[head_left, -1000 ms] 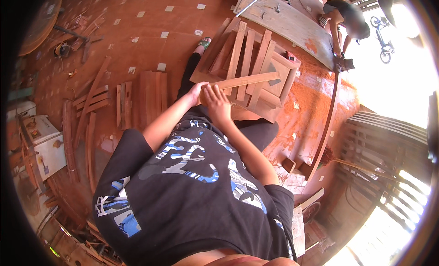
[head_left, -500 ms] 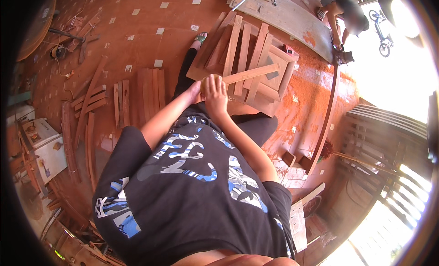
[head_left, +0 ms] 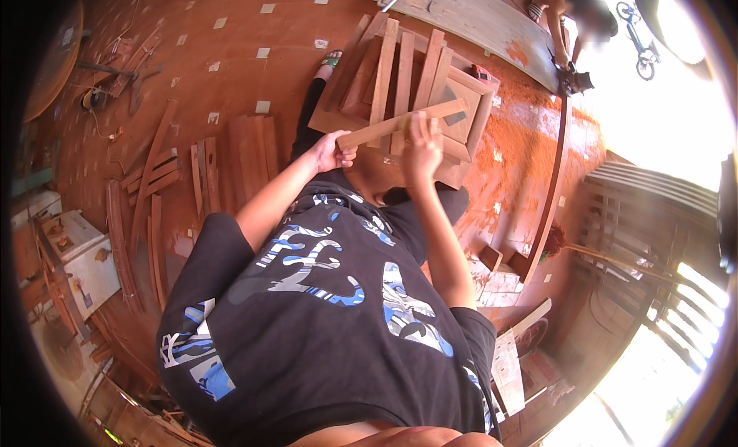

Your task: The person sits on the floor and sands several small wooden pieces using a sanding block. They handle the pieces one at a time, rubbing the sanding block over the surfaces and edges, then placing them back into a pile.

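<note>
A long, light-brown wooden strip (head_left: pixel 380 129) slants up to the right above a wooden panel (head_left: pixel 478 116). My left hand (head_left: pixel 334 150) is closed round its near, left end. Farther along, my right hand (head_left: pixel 423 149) has its fingers curled over the strip; whether anything thin lies between them and the wood is hidden. The strip's far end reaches over a dark grey flat piece (head_left: pixel 455 111). Several other wooden strips (head_left: pixel 403 78) lie side by side on the panel, beyond my hands.
More boards (head_left: pixel 252 159) lie on the tiled floor to the left. A long plank (head_left: pixel 492 32) is at the back, where another person's hands (head_left: pixel 565 63) hold a dark tool (head_left: pixel 575 82). Orange sawdust (head_left: pixel 530 124) covers the floor at right. A red device (head_left: pixel 480 73) rests on the panel.
My right hand has slid away from my left, along the strip toward its far end. The strip's far end has dipped slightly nearer the panel's grey piece. My left hand keeps the near end.
</note>
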A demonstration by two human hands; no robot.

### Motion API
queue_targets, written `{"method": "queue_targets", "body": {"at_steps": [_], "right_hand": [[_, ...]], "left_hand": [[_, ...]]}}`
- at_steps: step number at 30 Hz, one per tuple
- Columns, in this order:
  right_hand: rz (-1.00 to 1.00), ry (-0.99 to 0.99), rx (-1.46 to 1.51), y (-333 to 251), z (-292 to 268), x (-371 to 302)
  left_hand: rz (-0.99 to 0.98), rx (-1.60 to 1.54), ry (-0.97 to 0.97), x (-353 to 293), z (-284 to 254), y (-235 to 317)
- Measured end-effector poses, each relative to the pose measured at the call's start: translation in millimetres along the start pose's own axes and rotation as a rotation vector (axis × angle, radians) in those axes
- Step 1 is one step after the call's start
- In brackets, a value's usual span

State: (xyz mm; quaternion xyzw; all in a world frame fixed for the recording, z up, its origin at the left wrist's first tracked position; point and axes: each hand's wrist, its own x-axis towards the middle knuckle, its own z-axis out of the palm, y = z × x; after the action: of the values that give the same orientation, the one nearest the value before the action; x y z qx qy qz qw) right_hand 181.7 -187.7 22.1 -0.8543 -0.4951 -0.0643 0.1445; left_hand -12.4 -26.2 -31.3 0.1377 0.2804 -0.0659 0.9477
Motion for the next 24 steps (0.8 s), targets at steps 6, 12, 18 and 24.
{"method": "queue_targets", "body": {"at_steps": [6, 12, 18, 24], "right_hand": [[-0.399, -0.093, 0.332, -97, 21, -40], [0.001, 0.079, 0.259, -38, -19, -14], [0.423, 0.245, 0.505, 41, -56, -45], [0.745, 0.353, 0.683, 75, -66, -114]], "left_hand": [[0.126, 0.040, 0.330, 12, -27, -10], [0.142, 0.120, 0.225, -1, -12, -4], [0.762, 1.416, 0.696, -9, 24, -3], [1.142, 1.969, 0.608, 21, 65, 9]]}}
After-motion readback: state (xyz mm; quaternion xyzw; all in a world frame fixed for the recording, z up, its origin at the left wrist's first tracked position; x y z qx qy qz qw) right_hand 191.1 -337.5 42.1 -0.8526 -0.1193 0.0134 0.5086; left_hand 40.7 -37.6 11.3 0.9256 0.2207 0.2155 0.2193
